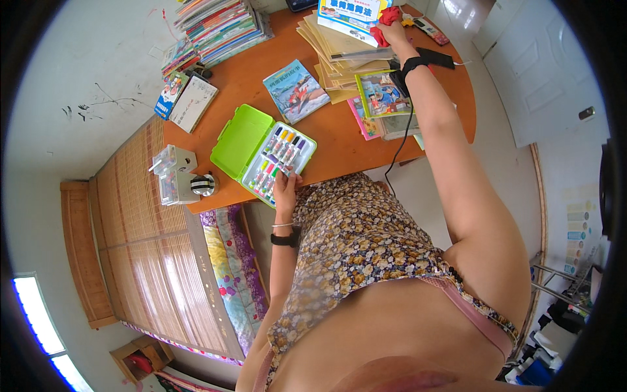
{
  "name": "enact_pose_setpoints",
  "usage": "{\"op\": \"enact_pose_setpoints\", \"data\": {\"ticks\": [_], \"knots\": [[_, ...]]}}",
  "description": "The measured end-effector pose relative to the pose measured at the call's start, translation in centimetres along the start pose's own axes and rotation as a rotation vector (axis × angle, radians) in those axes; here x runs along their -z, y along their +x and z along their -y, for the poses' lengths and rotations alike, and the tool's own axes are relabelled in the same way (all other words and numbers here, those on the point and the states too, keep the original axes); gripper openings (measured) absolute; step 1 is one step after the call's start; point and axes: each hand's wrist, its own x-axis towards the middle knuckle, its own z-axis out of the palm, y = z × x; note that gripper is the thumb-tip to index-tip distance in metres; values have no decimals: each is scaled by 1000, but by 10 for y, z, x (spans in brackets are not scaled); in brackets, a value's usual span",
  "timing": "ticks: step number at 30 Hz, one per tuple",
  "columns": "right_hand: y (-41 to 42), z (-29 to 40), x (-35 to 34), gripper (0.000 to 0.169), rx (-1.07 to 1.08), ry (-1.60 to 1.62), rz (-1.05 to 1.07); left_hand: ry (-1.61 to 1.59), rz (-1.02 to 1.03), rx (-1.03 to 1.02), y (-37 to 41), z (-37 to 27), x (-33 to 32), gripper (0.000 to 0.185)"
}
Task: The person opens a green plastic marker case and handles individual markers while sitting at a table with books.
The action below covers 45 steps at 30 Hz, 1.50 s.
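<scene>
A red cloth [389, 15] is bunched in my right hand [393, 33], at the edge of a blue and white printed book [345, 18] on a pile of brown paper envelopes [328, 46]. My left hand [285, 188] rests by the near edge of an open green plastic case [243, 142]. Two rows of marker pens [284, 143] lie in its white tray, and the left fingers are over the lower row. Whether they grip a pen, I cannot tell. A picture book [296, 92] lies flat between the case and the envelopes.
Stacked books [220, 29] stand at the table's back left. Two boxes or books [193, 104] lie in front of them. Clear plastic containers [176, 176] and a striped round object [203, 184] sit at the left edge. A black cable [402, 142] hangs over the near edge beside more books [384, 93].
</scene>
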Motion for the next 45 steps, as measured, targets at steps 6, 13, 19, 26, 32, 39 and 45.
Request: {"op": "enact_pose_setpoints", "data": {"ticks": [6,13,19,26,32,39,45], "knots": [[-156,102,18,47,56,95,-101,203,-53,-64,-9,-6,-7,23],[-395,129,-78,56,113,412,809,490,-78,-343,-9,-46,-59,37],[-396,150,-89,39,430,271,504,415,90,-226,-13,-43,-56,55],[-372,117,-106,46,-149,587,759,504,209,-234,-19,-35,-47,20],[-367,120,-80,42,-788,1328,895,238,117,-72,-20,-63,-47,21],[-391,147,-68,30,-192,838,748,244,164,-199,-15,-41,-48,19],[-392,151,-58,28,-108,627,857,134,168,-107,-22,-45,-39,17]]}}
